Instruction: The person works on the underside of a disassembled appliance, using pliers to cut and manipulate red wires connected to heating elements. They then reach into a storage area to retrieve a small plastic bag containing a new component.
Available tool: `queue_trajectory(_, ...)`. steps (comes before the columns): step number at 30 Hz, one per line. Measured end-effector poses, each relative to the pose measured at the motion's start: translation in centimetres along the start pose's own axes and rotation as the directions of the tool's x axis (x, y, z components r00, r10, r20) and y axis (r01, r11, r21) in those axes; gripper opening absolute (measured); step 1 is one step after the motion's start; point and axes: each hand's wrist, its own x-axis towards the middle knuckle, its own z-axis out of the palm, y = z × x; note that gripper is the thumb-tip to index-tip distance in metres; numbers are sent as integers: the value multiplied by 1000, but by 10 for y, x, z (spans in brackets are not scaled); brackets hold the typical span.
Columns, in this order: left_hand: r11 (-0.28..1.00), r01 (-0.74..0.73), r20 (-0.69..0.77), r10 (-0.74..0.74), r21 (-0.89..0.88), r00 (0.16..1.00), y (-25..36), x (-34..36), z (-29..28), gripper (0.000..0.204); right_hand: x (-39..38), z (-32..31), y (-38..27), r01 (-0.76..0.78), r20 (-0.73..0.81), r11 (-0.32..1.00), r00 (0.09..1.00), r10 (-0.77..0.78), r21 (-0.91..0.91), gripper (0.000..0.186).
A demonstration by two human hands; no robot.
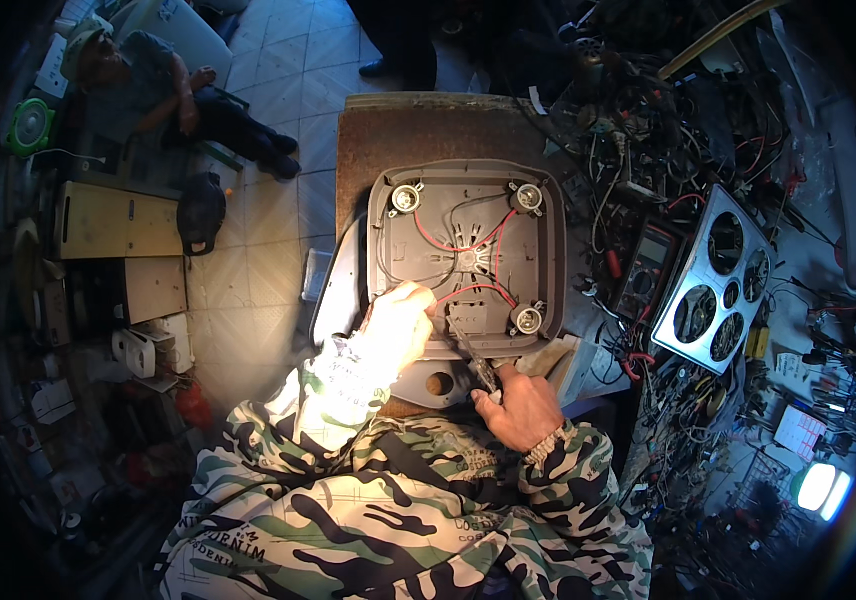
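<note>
A square grey plastic housing point(555, 250) lies on a wooden board point(358, 140); inside are round metal fittings at three corners, joined by red and dark wires around a spoked hub point(467, 257). My left hand point(398, 325), brightly lit, has its fingers closed at the housing's lower-left inside, hiding that corner and what they hold. My right hand point(523, 408) grips a metal tool like pliers point(476, 360), angled up-left over the housing's near rim toward my left fingers. A grey plate with a round hole point(413, 392) lies under the housing's near edge.
On the right are tangled cables, a multimeter point(648, 265), a metal plate with round holes point(703, 340) and a lit lamp point(821, 485). A seated person point(148, 85) is at upper left near a dark bag point(200, 210); another person's dark legs point(398, 40) stand beyond the board.
</note>
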Motion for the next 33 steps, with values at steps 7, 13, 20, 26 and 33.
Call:
queue_trajectory(7,983,-104,2,105,148,994,6,2,-1,18,-1,9,11,-42,-97,940,992,79,340,43)
queue_trajectory(13,975,-110,164,79,194,983,8,9,1,17,-5,7,9,-56,-115,945,989,98,322,44)
queue_trajectory(20,964,209,257,-163,-162,952,-3,16,-6,17,-5,14,5,-48,-98,953,992,81,299,48)
queue_trajectory(26,959,257,188,-233,-117,954,-5,16,-3,18,-5,5,-6,-88,-29,977,995,95,193,48)
queue_trajectory(33,990,115,48,-111,-81,993,-1,8,3,12,3,9,-14,-70,-72,996,995,74,57,47)
